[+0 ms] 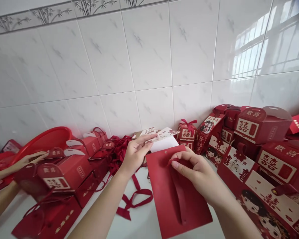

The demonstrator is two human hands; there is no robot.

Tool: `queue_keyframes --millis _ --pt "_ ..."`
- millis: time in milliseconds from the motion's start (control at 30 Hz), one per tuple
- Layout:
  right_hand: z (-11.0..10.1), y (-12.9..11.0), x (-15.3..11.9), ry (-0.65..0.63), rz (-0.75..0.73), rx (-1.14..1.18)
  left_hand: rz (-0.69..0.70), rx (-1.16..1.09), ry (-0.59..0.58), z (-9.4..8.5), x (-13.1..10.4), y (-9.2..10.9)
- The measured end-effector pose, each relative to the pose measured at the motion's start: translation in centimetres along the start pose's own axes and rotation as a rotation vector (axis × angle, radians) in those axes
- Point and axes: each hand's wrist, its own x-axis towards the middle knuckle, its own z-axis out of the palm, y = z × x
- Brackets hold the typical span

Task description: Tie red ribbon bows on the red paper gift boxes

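Note:
In front of me is a red cardboard gift box, its broad plain face tilted toward me. A red strap runs down that face, with its lower end at a hole. My right hand pinches the strap's upper end between thumb and fingers, near another small hole. My left hand grips a white printed flap at the box's far end. A white inner panel shows beneath that flap. How the flap joins the box is partly hidden.
Finished-looking red boxes are stacked at right, and more boxes at left. Loose dark-red ribbon lies on the white table, with a ribbon heap behind. Another person's hands are beside a red basin. A tiled wall stands behind.

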Motion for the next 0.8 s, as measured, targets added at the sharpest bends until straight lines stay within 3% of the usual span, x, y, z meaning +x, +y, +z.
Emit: queue_keyframes --millis 200,267,400,467,533,667,800 --pt "0.6 -0.5 -1.0 -0.098 0.029 -0.051 0.037 -0.101 0.075 -2.4 -3.5 1.9" --pt "0.9 -0.4 -1.1 -0.129 0.021 -0.039 0.066 -0.050 0.014 -2.7 -4.5 2.3" --pt "1.4 -0.5 -1.0 -0.146 -0.050 -0.012 0.062 0.084 -0.160 -2.4 -6.1 3.0" --pt "1.4 -0.7 -1.2 -0.117 -0.090 -0.022 0.089 0.029 -0.173 -1.7 -6.5 3.2" --pt "1.3 -1.0 -1.5 -0.091 -0.128 -0.011 0.093 -0.116 -0.104 -0.7 -6.8 3.5" --pt "1.3 -1.5 -2.3 -0.052 -0.286 -0.033 -0.148 -0.434 0.205 1.6 -7.0 4.5" --pt "1.5 -1.8 -2.8 -0.022 -0.444 -0.161 -0.366 -0.679 0.174 2.9 -7.2 5.7"
